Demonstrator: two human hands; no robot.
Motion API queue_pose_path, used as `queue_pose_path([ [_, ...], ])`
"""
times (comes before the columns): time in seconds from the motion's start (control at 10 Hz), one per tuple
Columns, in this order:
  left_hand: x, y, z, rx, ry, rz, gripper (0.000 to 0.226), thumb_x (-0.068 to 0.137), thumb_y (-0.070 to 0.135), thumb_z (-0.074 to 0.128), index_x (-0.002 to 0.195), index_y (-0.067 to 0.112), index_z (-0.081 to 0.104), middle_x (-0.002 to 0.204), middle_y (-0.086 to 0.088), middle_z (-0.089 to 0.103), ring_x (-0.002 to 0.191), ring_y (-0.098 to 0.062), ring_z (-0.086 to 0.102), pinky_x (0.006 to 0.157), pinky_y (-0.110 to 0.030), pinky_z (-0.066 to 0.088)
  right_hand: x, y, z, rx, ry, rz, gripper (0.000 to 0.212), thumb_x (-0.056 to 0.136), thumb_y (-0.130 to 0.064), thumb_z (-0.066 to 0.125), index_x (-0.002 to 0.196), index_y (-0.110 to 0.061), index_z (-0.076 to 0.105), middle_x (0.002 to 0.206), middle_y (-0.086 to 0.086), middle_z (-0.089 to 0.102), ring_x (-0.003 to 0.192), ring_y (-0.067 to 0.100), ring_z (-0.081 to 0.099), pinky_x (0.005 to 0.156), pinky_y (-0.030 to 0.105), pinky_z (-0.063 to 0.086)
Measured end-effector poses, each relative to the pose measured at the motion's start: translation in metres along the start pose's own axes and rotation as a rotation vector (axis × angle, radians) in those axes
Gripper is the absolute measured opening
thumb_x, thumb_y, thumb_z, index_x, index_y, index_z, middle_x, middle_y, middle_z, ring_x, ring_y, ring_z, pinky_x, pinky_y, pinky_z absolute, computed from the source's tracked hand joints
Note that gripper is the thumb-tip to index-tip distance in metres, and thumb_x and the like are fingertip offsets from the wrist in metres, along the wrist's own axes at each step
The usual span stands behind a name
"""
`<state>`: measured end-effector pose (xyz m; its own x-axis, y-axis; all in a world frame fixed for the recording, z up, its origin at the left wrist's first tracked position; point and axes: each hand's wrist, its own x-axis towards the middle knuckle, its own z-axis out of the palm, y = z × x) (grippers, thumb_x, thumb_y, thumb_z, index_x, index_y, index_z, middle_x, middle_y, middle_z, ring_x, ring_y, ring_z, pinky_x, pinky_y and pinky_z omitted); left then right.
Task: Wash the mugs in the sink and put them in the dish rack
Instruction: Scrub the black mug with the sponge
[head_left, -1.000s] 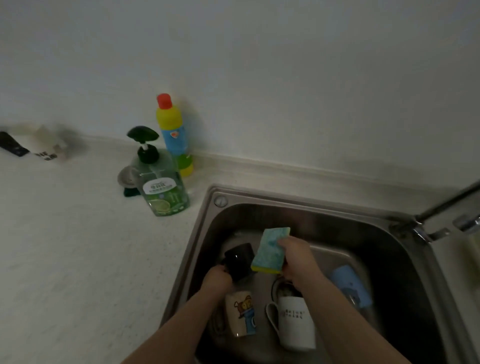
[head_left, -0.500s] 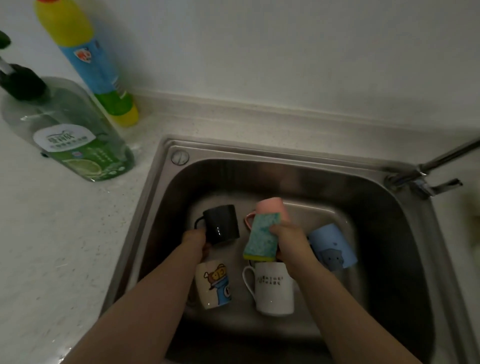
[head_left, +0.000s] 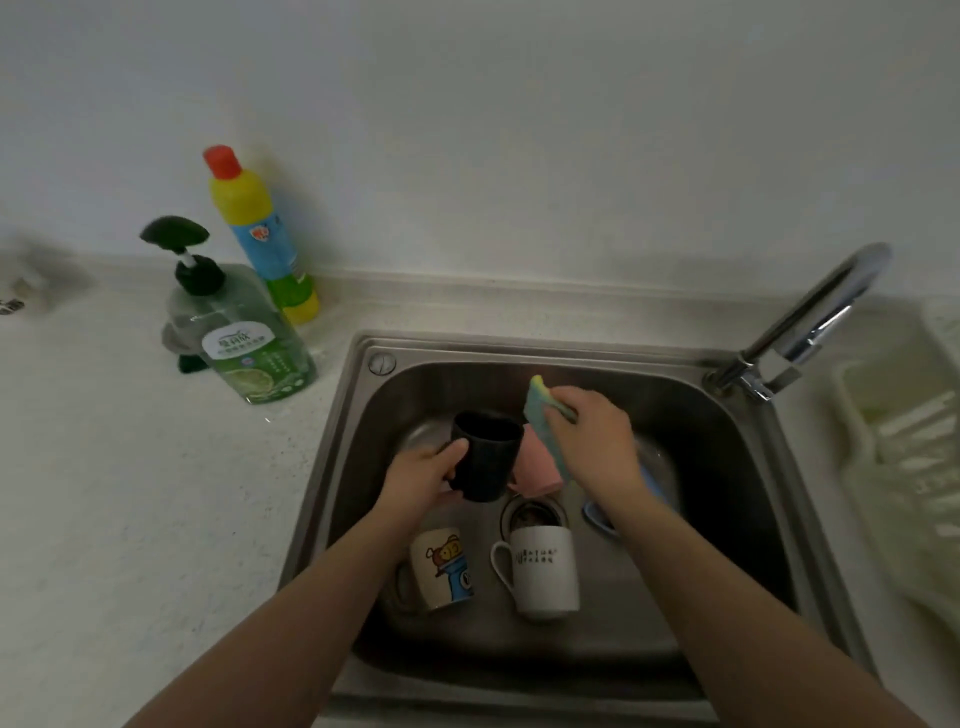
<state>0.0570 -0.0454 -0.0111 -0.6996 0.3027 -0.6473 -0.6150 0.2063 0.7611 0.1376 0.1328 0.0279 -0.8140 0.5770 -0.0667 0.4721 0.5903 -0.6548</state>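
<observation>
My left hand (head_left: 423, 475) grips a black mug (head_left: 487, 454), held upright above the steel sink (head_left: 727, 415). My right hand (head_left: 592, 441) holds a blue-green sponge with a yellow edge (head_left: 543, 410) just right of the black mug. A pink mug (head_left: 535, 467) lies behind them on the sink floor. A cartoon-print mug (head_left: 441, 569) and a white mug with a handle (head_left: 545, 574) stand upside down near the front. A blue mug (head_left: 602, 517) lies mostly hidden under my right forearm.
A faucet (head_left: 810, 322) rises at the sink's back right corner. A pale dish rack (head_left: 904, 431) sits on the counter at the right. A green pump soap bottle (head_left: 239, 332) and a yellow-blue cleaner bottle (head_left: 260, 234) stand at the left by the wall.
My left hand has lifted the black mug off the sink floor and turned it upright. My right hand has raised the sponge to the right of it.
</observation>
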Motion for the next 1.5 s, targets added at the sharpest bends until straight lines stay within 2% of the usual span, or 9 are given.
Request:
queue_pose_path([
  [0.2,-0.048,0.03,0.005,0.14,-0.185,0.228,0.021,0.093,0.015,0.064,0.107,-0.001,0.067,0.108,-0.007,0.066,0.096,-0.019,0.066,0.064,-0.023,0.057,-0.055,-0.023,-0.023,-0.248,-0.22,-0.346,0.048,0.091,-0.019,0.047,0.137,-0.032,0.05,0.125,-0.002,0.059,0.102,0.015,0.036,0.086,0.027,0.033],
  [0.5,-0.083,0.034,0.003,0.264,-0.248,0.382,0.014,0.076,0.023,0.08,0.07,0.011,0.075,0.125,-0.002,0.065,0.115,-0.012,0.06,0.099,-0.051,0.05,-0.087,-0.016,-0.049,-1.047,-0.264,-0.642,0.044,0.092,-0.022,0.052,0.136,-0.023,0.052,0.146,-0.002,0.045,0.139,0.024,0.029,0.112,0.041,0.023],
  [0.7,-0.101,0.023,0.003,0.343,-0.199,0.43,0.01,0.083,0.014,0.075,0.082,0.005,0.073,0.133,0.006,0.059,0.108,-0.011,0.06,0.097,-0.035,0.051,-0.106,-0.079,-0.028,0.574,-0.246,0.385,0.035,0.097,-0.006,0.046,0.129,-0.01,0.058,0.112,0.008,0.061,0.093,0.022,0.061,0.077,0.035,0.054],
  [0.8,-0.099,0.026,-0.005,0.293,-0.232,0.468,0.02,0.085,0.009,0.072,0.066,0.008,0.067,0.138,0.001,0.057,0.113,-0.011,0.059,0.102,-0.043,0.049,-0.118,-0.075,-0.026,0.491,-0.285,0.188,0.057,0.091,-0.002,0.049,0.144,-0.023,0.043,0.13,0.01,0.055,0.119,0.027,0.054,0.1,0.039,0.045],
  [0.9,-0.094,0.034,-0.014,0.365,-0.31,0.494,0.025,0.086,0.005,0.07,0.062,0.008,0.062,0.136,-0.002,0.059,0.113,-0.008,0.056,0.1,-0.035,0.048,-0.131,-0.039,-0.035,-0.851,-0.399,-0.472,0.062,0.094,-0.01,0.048,0.151,-0.02,0.026,0.155,0.006,0.032,0.146,0.024,0.02,0.119,0.047,0.011],
  [1.0,-0.094,0.029,-0.009,0.424,-0.365,0.446,0.019,0.087,0.008,0.069,0.069,0.009,0.068,0.14,-0.002,0.056,0.116,-0.011,0.055,0.105,-0.042,0.047,-0.118,-0.014,-0.053,-1.346,-0.338,-0.686,0.058,0.099,-0.022,0.04,0.153,-0.015,0.02,0.162,0.006,0.009,0.149,0.025,-0.005,0.117,0.054,-0.009],
  [1.3,-0.097,0.003,0.05,0.368,-0.217,0.434,0.014,0.092,0.003,0.063,0.095,-0.01,0.066,0.136,-0.002,0.057,0.085,0.007,0.058,0.066,-0.007,0.048,-0.111,-0.032,-0.047,0.651,-0.175,0.393,0.034,0.095,-0.004,0.048,0.127,-0.002,0.057,0.113,0.012,0.062,0.1,0.025,0.06,0.089,0.04,0.051],
  [1.4,-0.098,0.0,0.071,0.359,-0.21,0.445,0.018,0.092,0.0,0.061,0.074,-0.003,0.059,0.14,0.0,0.053,0.082,0.01,0.062,0.062,-0.009,0.051,-0.098,-0.012,-0.062,0.741,-0.209,0.349,0.034,0.094,-0.005,0.045,0.127,-0.007,0.055,0.118,0.018,0.061,0.102,0.031,0.06,0.08,0.039,0.053],
  [1.5,-0.099,0.005,0.081,0.376,-0.195,0.422,0.022,0.089,-0.001,0.063,0.069,-0.001,0.056,0.137,0.001,0.056,0.103,-0.003,0.062,0.072,-0.006,0.05,-0.09,0.057,-0.065,-0.448,-0.433,-0.538,0.041,0.091,-0.013,0.053,0.13,-0.021,0.056,0.13,0.009,0.059,0.122,0.029,0.054,0.107,0.046,0.039],
])
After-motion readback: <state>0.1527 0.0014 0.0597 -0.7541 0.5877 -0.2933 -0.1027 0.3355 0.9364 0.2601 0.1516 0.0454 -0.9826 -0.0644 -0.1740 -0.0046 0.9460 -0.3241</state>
